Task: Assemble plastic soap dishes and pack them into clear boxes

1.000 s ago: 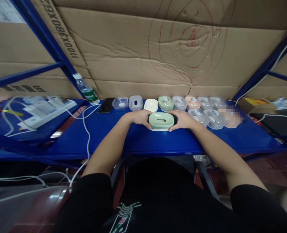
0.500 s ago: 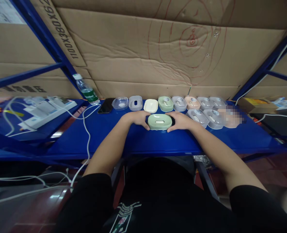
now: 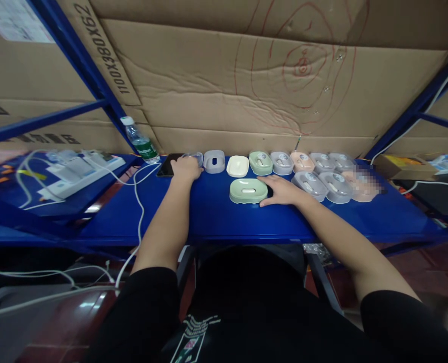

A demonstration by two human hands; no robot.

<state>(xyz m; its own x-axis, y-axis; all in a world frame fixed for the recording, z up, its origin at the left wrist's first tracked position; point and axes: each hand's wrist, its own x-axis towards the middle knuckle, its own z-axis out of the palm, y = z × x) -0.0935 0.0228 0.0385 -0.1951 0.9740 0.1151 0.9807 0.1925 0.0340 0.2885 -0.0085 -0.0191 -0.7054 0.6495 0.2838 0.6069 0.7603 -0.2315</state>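
A pale green soap box (image 3: pixel 248 190) lies flat on the blue table (image 3: pixel 216 217) in front of me. My right hand (image 3: pixel 280 190) rests against its right end, fingers curled loosely around that side. My left hand (image 3: pixel 186 167) has reached to the back left and lies over a clear plastic dish (image 3: pixel 196 157); its fingers cover most of the dish. Behind the green box runs a row of boxes: grey (image 3: pixel 214 161), cream (image 3: pixel 237 166), green (image 3: pixel 261 162), grey (image 3: pixel 281 162) and peach (image 3: pixel 301 161).
More grey boxes (image 3: pixel 328 182) sit at the right. A black phone (image 3: pixel 167 166) and a water bottle (image 3: pixel 141 141) stand at the back left. White cables (image 3: pixel 138 212) and power strips (image 3: pixel 76 169) lie left. A cardboard wall (image 3: pixel 269 91) closes the back.
Both hands set the green box down on the table. My left hand then left it and moved back left onto the clear dish. My right hand stayed beside the box.
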